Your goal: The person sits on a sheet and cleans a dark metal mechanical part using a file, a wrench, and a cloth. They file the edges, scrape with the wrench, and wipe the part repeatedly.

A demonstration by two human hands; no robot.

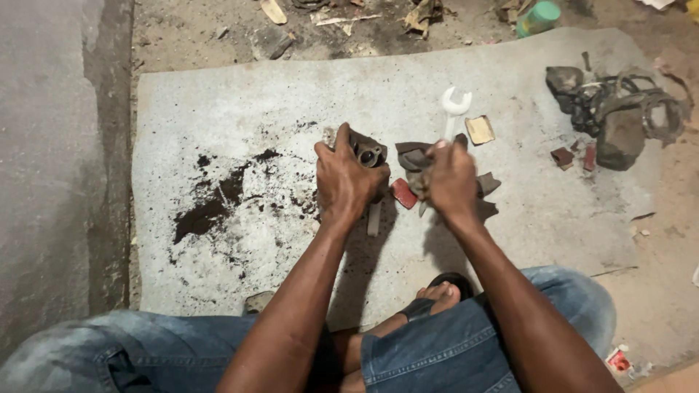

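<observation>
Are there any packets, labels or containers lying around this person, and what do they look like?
Green container: top right, on the dirt beyond the mat, a round tub with a pale green lid.
Small wrapper: bottom right by the knee, crumpled, red and white.
Tan card: on the grey mat, right of the white wrench, a small flat yellowish rectangle; whether it is packaging I cannot tell.
No signs or screens.

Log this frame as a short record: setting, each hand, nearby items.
setting: person seated on the ground over a grey mat with a dark oily stain
left hand: grips a dirty metal part with a round opening
right hand: closed on a dark rag
nearby: white open-end wrench lying behind the right hand, red piece between the hands
far right: heap of greasy parts
top edge: green can
</observation>
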